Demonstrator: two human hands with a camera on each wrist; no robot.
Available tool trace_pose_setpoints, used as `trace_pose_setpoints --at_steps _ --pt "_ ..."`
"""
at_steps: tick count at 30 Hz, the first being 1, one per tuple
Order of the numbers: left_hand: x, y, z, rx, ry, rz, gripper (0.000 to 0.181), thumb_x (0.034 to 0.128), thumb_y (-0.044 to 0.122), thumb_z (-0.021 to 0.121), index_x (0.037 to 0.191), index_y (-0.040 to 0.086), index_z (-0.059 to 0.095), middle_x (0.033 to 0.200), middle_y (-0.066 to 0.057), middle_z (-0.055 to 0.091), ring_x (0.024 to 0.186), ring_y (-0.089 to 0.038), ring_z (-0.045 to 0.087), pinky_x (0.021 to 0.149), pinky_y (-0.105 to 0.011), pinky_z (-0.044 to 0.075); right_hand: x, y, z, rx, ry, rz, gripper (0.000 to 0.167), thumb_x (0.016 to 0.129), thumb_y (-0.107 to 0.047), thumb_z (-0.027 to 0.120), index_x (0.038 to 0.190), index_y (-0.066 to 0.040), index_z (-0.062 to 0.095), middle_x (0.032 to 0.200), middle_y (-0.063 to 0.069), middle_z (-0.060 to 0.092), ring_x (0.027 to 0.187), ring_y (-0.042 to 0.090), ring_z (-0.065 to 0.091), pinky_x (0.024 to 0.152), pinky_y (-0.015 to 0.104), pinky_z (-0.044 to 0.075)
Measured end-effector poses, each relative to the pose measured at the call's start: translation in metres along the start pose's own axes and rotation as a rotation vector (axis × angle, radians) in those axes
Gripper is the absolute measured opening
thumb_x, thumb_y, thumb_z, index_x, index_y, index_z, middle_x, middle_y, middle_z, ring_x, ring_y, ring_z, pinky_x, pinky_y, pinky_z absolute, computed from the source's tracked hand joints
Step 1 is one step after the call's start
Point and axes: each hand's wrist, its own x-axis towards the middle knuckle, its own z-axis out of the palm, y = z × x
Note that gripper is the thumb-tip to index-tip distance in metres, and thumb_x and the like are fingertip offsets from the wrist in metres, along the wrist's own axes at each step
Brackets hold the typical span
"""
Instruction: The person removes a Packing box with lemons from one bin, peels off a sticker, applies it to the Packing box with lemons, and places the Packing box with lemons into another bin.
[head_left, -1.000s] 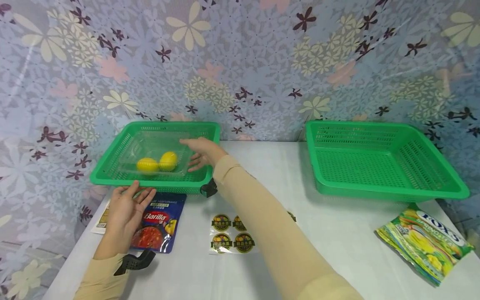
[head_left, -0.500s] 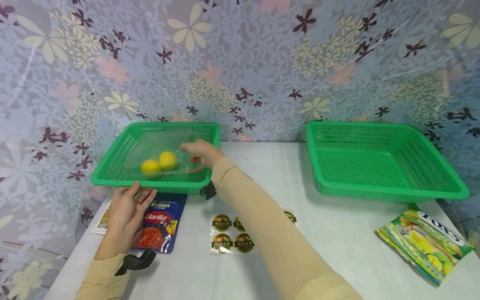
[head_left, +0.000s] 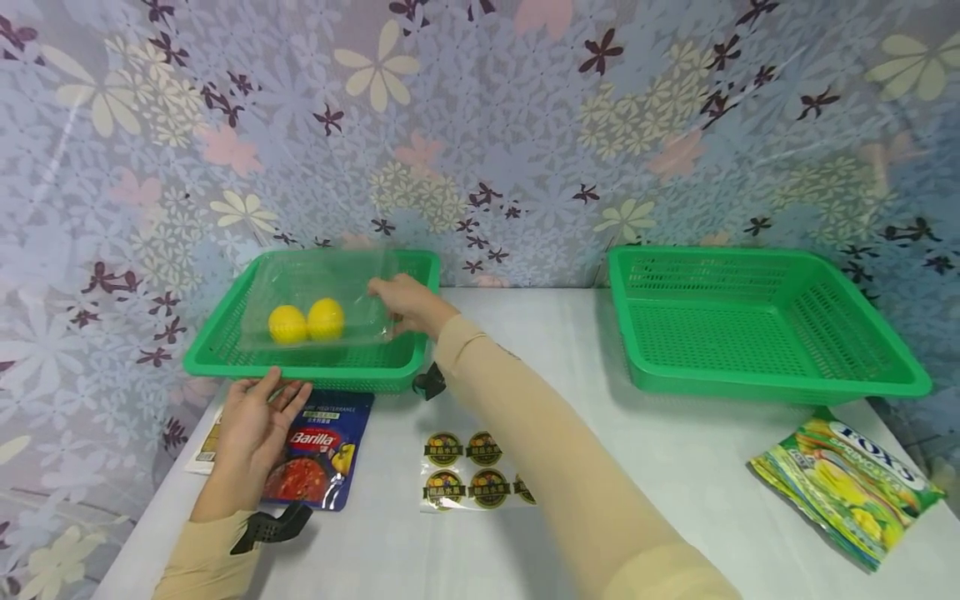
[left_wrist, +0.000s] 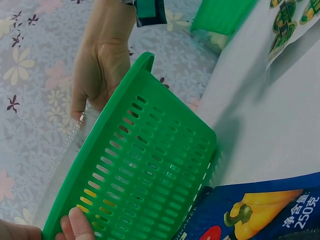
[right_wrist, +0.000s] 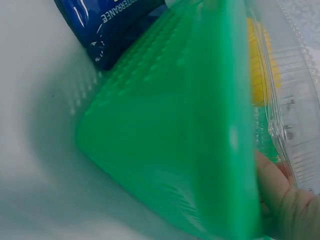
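My right hand (head_left: 411,302) grips the right end of a clear plastic clamshell box (head_left: 258,329), tilted inside the left green basket (head_left: 300,373). Through the plastic show two lemons, one left (head_left: 287,323) and one right (head_left: 326,318). The right wrist view has the thumb against the box wall (right_wrist: 300,155), beside the basket's rim. My left hand (head_left: 253,425) holds the basket's front rim; in the left wrist view its fingers (left_wrist: 80,225) press on the outer wall, with the thumb on the other side. The right fingertips are partly hidden.
A second green basket (head_left: 712,333) stands at the right. Blue Barilla pouches (head_left: 318,454) lie before the left basket, and a sheet of round stickers (head_left: 465,475) lies mid-table. Green-yellow Fox's bags (head_left: 847,487) are at the right. A flowered curtain (head_left: 525,125) hangs behind.
My right hand has closed on the box's end and raised it, tilting it within the basket. The lemons have shifted and now sit side by side. My left hand stays on the rim.
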Motion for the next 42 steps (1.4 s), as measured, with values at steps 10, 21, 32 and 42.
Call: trace_pose_setpoints --at_steps 10,21,32,42 --pt "0.0 -0.002 -0.002 0.024 -0.005 0.009 0.019 0.1134 0.026 0.048 0.129 0.026 0.038 0.125 -0.001 0.046 0.106 -0.015 0.063 0.101 -0.023 0.063 -0.01 -0.011 -0.011 0.041 0.009 -0.036 0.05 0.112 -0.026 0.047 0.158 -0.005 0.05 0.152 0.02 0.045 0.147 0.039 0.046 0.112 0.055 0.058" --pt "-0.002 -0.002 -0.001 0.029 -0.025 0.016 0.021 0.1129 0.025 0.049 0.132 0.028 0.04 0.121 0.0 0.051 0.101 -0.013 0.065 0.098 -0.022 0.063 -0.046 -0.02 -0.041 0.016 -0.022 -0.085 0.049 0.117 -0.033 0.042 0.158 -0.008 0.049 0.083 0.001 0.04 0.138 0.035 0.052 0.112 0.052 0.055" --pt "-0.001 -0.001 0.0 0.01 -0.014 0.024 0.023 0.1123 0.023 0.049 0.133 0.029 0.04 0.12 -0.001 0.05 0.099 -0.013 0.065 0.098 -0.022 0.063 -0.079 -0.008 -0.098 0.034 0.053 -0.096 0.05 0.117 -0.03 0.041 0.158 -0.004 0.045 0.065 -0.003 0.034 0.079 0.018 0.044 0.113 0.053 0.054" --pt "-0.001 -0.003 0.0 0.019 -0.01 0.03 0.023 0.1122 0.024 0.049 0.133 0.029 0.04 0.119 0.0 0.051 0.1 -0.014 0.064 0.096 -0.022 0.063 -0.115 0.004 -0.153 0.038 0.119 -0.005 0.058 0.113 -0.031 0.039 0.166 -0.007 0.035 0.107 0.006 0.039 0.087 0.019 0.043 0.098 0.046 0.066"
